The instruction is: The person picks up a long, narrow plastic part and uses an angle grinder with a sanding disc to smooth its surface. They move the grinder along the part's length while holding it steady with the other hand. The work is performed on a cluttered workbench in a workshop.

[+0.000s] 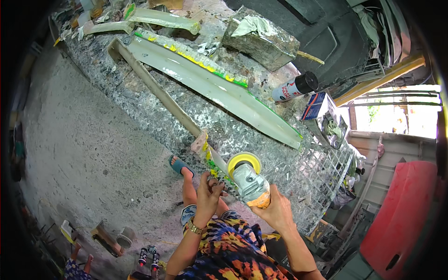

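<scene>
In my right hand (276,208) is an angle grinder (250,185), gripped by its orange rear body. Its round yellow disc (257,159) points away from me, over the near end of a long plastic trim strip (164,101). That end bears a ragged patch (201,143) of pinkish, yellow and green coating. My left hand (209,197) is beside the strip's near edge, fingers half curled and thumb apart, with nothing seen between them. Whether its fingertips touch the strip is unclear. Beyond lies a wider pale panel (217,94) with green and yellow along its edge.
On the paint-spotted worktable (147,84) stand a spray paint can (288,89), a grimy box (259,42) with a cloth on top, and an open carton (323,117). More trim pieces (162,19) lie at the back. A red panel (402,213) leans right. Another person's legs (80,260) show lower left.
</scene>
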The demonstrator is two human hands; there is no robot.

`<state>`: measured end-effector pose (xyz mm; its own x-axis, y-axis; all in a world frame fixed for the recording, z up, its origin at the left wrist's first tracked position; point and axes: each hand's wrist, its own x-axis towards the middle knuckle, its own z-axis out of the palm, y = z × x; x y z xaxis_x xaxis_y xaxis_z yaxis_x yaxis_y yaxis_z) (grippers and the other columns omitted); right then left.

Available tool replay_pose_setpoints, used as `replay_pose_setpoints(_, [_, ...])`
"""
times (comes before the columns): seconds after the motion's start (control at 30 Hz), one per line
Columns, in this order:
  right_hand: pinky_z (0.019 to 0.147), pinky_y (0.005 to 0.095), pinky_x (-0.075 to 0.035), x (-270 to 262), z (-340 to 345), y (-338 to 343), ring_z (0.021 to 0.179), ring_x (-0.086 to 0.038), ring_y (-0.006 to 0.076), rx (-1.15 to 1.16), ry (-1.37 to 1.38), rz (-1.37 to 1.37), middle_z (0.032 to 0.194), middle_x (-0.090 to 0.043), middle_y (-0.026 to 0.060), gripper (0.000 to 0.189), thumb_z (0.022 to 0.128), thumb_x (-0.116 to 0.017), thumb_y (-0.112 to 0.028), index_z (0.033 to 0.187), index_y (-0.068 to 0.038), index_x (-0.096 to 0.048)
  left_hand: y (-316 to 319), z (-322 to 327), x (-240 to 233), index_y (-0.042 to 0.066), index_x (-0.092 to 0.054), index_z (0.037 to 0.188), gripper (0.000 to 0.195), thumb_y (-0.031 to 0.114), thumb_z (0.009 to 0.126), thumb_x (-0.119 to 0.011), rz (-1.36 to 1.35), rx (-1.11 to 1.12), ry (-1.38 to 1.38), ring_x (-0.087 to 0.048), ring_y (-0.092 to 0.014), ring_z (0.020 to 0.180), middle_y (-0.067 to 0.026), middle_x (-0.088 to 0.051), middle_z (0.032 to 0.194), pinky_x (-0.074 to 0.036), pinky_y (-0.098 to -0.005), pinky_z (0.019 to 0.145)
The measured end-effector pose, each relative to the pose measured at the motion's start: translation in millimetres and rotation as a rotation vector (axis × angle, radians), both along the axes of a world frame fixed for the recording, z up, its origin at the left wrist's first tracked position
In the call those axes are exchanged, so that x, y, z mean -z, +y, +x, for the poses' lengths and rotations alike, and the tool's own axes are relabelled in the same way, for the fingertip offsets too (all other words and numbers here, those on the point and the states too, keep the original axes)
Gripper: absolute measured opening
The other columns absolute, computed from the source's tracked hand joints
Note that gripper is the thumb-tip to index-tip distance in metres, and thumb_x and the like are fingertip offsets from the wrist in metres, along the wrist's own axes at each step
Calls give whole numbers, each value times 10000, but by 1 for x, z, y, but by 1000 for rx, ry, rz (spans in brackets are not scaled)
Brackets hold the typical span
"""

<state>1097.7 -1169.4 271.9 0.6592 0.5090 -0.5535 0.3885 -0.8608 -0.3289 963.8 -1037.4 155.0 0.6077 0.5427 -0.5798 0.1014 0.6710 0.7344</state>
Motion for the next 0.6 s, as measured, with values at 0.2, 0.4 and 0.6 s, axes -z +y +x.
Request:
replay_pose_setpoints(0.2, [735,504,-538,1,-1,-1,847,-692,438,10,-23,26,917,-698,245,604,730,-839,-366,1093,-7,-515,0,-1,4,38,-436,1211,371,-49,920,-649,38,4,-22,-490,-61,740,20,-462,810,-452,-208,632])
replay_pose_setpoints(0.4, [736,508,-537,-1,1,2,848,-691,439,46,-15,6,914,-695,240,605,722,-841,-351,1104,-10,-519,0,0,4,29,-442,1236,396,-35,916,-666,6,-2,-18,-495,-55,734,19,-477,817,-447,-201,621])
replay_pose_setpoints(0.6, [742,509,-539,0,0,3,851,-692,440,16,2,-8,925,-704,238,619,720,-842,-352,1127,-12,-522,0,-2,7,31,-442,1239,387,-27,925,-662,-19,20,-14,-500,-57,739,21,-491,822,-438,-200,617])
